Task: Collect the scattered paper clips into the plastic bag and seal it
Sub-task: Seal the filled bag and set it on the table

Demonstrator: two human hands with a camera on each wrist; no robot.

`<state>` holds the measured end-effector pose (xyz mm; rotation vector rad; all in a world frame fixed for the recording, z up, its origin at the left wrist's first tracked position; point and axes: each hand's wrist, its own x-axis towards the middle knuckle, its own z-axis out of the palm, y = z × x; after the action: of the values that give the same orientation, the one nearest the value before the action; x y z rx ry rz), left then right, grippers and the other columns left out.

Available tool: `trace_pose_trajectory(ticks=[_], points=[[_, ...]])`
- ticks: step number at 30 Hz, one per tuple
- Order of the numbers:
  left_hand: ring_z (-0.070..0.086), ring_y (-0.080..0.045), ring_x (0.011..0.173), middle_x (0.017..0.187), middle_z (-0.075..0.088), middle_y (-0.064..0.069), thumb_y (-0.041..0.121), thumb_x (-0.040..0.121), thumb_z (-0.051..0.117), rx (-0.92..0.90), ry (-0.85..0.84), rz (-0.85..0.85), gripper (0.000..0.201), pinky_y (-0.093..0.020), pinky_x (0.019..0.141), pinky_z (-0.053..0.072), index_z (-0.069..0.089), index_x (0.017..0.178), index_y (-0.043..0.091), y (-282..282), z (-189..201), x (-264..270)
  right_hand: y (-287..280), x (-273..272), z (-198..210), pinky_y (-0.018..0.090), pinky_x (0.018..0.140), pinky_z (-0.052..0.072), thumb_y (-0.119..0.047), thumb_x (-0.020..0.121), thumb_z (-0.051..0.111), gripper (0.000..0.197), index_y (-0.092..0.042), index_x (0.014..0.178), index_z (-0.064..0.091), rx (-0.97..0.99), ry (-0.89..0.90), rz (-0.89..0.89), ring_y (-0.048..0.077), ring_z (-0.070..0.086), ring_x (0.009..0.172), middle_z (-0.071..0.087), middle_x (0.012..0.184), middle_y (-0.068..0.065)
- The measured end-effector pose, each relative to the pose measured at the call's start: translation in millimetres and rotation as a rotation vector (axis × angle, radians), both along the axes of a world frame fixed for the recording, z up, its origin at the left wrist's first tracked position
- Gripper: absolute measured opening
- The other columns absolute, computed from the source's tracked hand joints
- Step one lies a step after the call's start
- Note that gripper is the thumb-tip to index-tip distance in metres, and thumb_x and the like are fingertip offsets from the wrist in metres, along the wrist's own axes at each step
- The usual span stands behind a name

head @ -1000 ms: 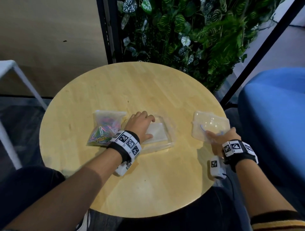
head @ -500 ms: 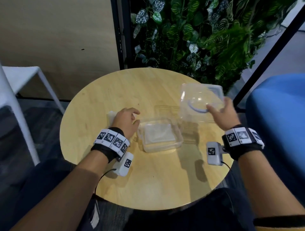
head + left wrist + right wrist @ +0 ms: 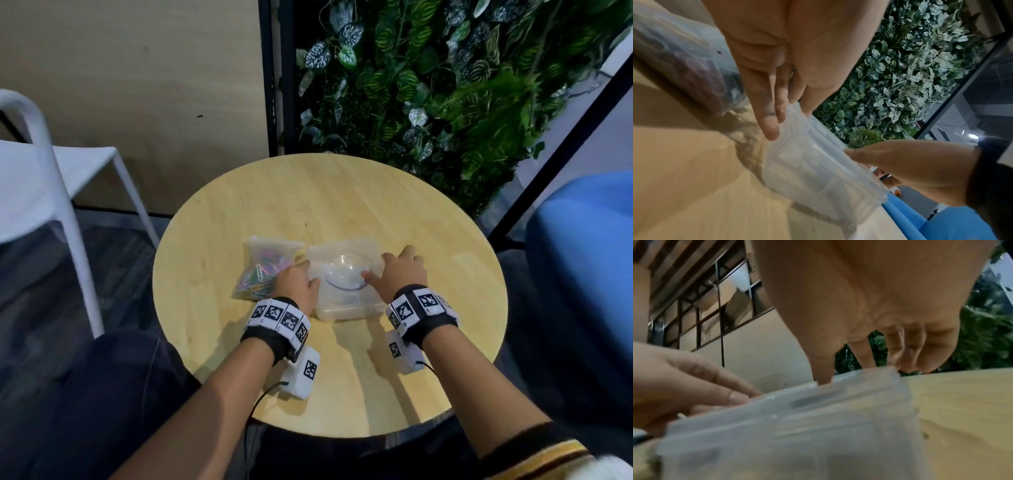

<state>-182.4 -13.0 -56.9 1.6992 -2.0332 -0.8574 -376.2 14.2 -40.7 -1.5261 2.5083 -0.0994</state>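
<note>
Standing in the middle of the head view is the round wooden bench (image 3: 342,192), the largest thing there; behind it a wall of green leaves (image 3: 445,85) rises, a white chair (image 3: 51,192) is at the left and a blue seat (image 3: 582,257) at the right; a beige wall panel (image 3: 137,85) fills the far left.

On the bench, near its centre, a clear plastic box (image 3: 346,305) sits with its clear lid (image 3: 342,260) lying on top; the lid has a round dished mark in the middle; whether the lid is fully snapped on, I cannot tell.

Just left of the box lies the plastic bag (image 3: 265,270), flat on the bench and filled with coloured paper clips (image 3: 260,284); its top edge points away from the person; whether it is sealed I cannot tell.

The left hand (image 3: 296,282) is at the left edge of the box, between bag and box; from the left wrist view its fingers (image 3: 766,113) are nearly straight and touch the lid's rim, so it is not closed around anything. The right hand (image 3: 399,274) lies on the right part of the lid; in the right wrist view its thumb (image 3: 822,369) presses down on the lid's edge and the other fingers reach over the far side, fairly straight, pressing and not gripping.
</note>
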Motion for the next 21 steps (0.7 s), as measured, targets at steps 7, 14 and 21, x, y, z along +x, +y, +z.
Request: trace_pose_trajectory(ticks=[7,14,21], points=[[0.066,-0.033,0.106,0.108,0.073,-0.016,0.02,0.086,0.074,0.097,0.165,0.199,0.049,-0.039,0.096,0.052,0.058,0.129,0.004,-13.7,4.1,-4.1,-2.1,-17.2,4.6,0.034,0.08,0.053,-0.033,0.091,0.057,0.037,-0.027,0.128,0.058,-0.129,-0.294,-0.15,0.031,0.065,0.099,0.066,0.115,0.013],[0.068,-0.031,0.106,0.112,0.073,-0.014,0.027,0.087,0.072,0.138,-0.014,0.158,0.034,-0.036,0.092,0.055,0.073,0.111,0.003,-24.3,23.0,-8.4,16.1,-16.6,6.0,0.036,0.07,0.06,-0.037,0.074,0.076,0.024,-0.014,0.08,0.075,-0.247,-0.52,-0.38,0.026,0.07,0.07,0.073,0.073,0.007],[0.072,-0.032,0.092,0.098,0.076,-0.015,0.018,0.088,0.069,0.014,-0.149,0.142,0.017,-0.035,0.078,0.06,0.076,0.097,0.005,-23.1,25.7,-17.4,11.7,-2.8,20.9,0.032,0.057,0.054,-0.03,0.076,0.076,0.03,-0.003,0.069,0.066,-0.173,-0.351,-0.341,0.03,0.062,0.063,0.07,0.077,0.014]])
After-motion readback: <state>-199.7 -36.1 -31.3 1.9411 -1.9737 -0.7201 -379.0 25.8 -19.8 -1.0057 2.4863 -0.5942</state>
